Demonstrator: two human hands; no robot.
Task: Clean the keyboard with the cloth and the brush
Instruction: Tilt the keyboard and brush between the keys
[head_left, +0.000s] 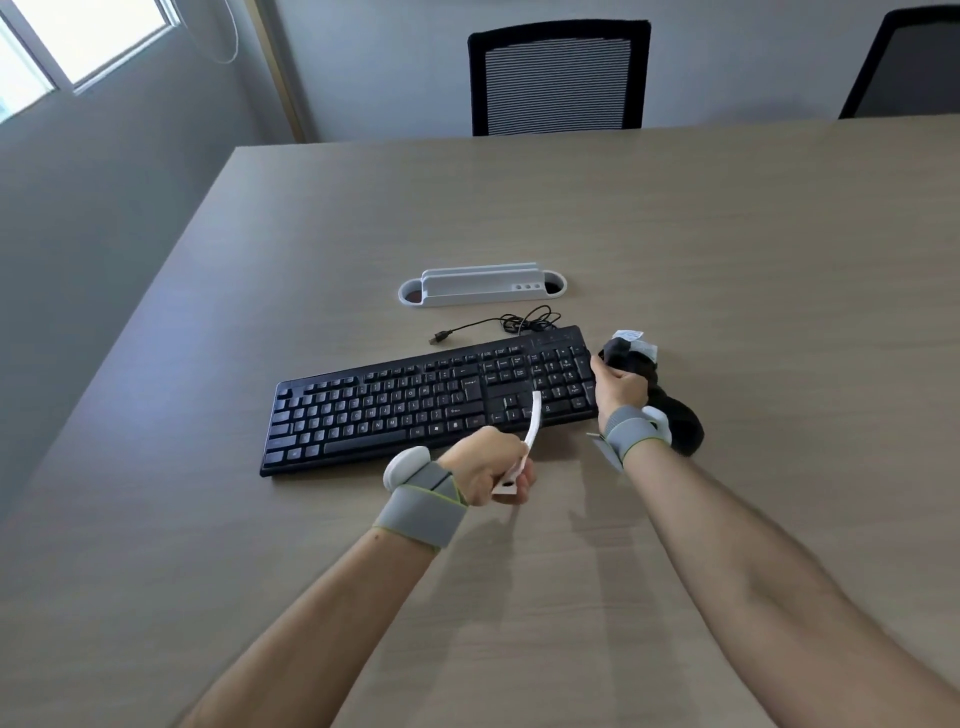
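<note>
A black keyboard (395, 410) lies slanted on the wooden table (727, 249), its cable (498, 325) coiled behind it. My left hand (485, 467) is closed around a thin white brush (531, 431) whose curved end points up over the keyboard's arrow keys. Just in front of the keyboard's near edge is where that hand sits. My right hand (618, 387) grips a black cloth (670, 405) with a white tag at the keyboard's right end, beside the number pad. Part of the cloth trails on the table behind my wrist.
A white desk cable tray (483, 291) is set into the table behind the keyboard. Two black office chairs (558, 78) stand at the far edge. The table's left edge runs diagonally near a grey wall with a window.
</note>
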